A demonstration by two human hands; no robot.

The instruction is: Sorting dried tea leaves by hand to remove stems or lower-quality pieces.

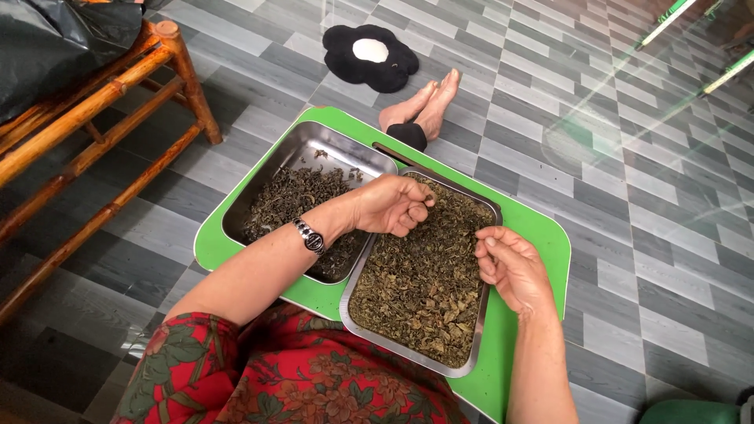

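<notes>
Dried, olive-brown tea leaves [424, 283] lie under both hands; the left hand [390, 206] hangs over the upper left corner of the right-hand steel tray [479, 334], its fingers curled in and the fingertips [419, 213] pressed together, apparently pinching a few leaves, though what sits between them is too small to tell; the right hand [509, 265] rests at that tray's right rim, palm turned inward, fingers loosely bent and close together, and whether it holds any leaf cannot be told; a dark wristwatch [309, 236] bands the left wrist, and the forearm crosses above the second steel tray [302, 145]; that tray stands just beside the first, to the left, touching or nearly so, and holds a darker heap of leaves [287, 200] that leaves part of its shiny bottom bare near the far end; both trays rest on a bright green board [534, 235] with rounded corners, laid across the person's lap over red flowered cloth [290, 377]; beyond the board two bare feet [424, 106] lie on the grey patterned tile floor [628, 196]; a black flower-shaped cushion [369, 56] with a white centre lies farther off; a bamboo chair [102, 118] stands at the left, with black plastic sheeting [55, 43] on its seat.
</notes>
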